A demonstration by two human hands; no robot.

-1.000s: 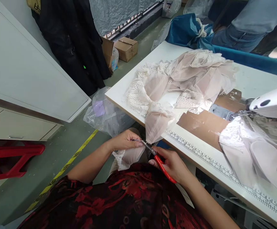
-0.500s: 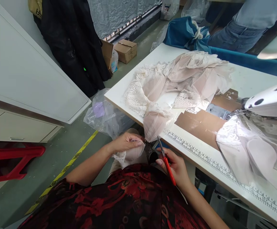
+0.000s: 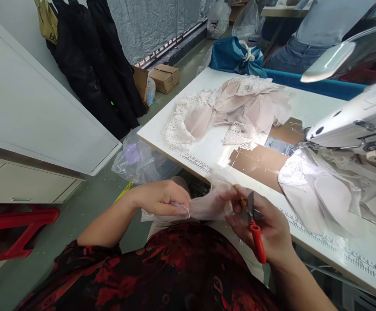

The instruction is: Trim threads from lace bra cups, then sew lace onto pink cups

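My left hand (image 3: 162,198) is closed on one end of a small pale pink fabric piece (image 3: 204,206) with lace trim, held over my lap. My right hand (image 3: 261,220) grips red-handled thread snips (image 3: 255,233) and also pinches the other end of the same piece. The piece is stretched between both hands just below the edge of the white sewing table (image 3: 214,149). A heap of similar beige lace pieces (image 3: 227,108) lies on the table beyond.
A white sewing machine (image 3: 353,121) stands at right with more lace fabric (image 3: 320,190) under it. Brown tape patches (image 3: 259,162) cover the table. A plastic bag (image 3: 139,157), cardboard boxes (image 3: 164,77), dark coats (image 3: 94,60), a red stool (image 3: 16,229) and another person (image 3: 314,39) are around.
The piece was cut free from the chain hanging off the table. Both hands drew it toward my lap, and my right hand with the snips now also holds it. The view tilted upward.
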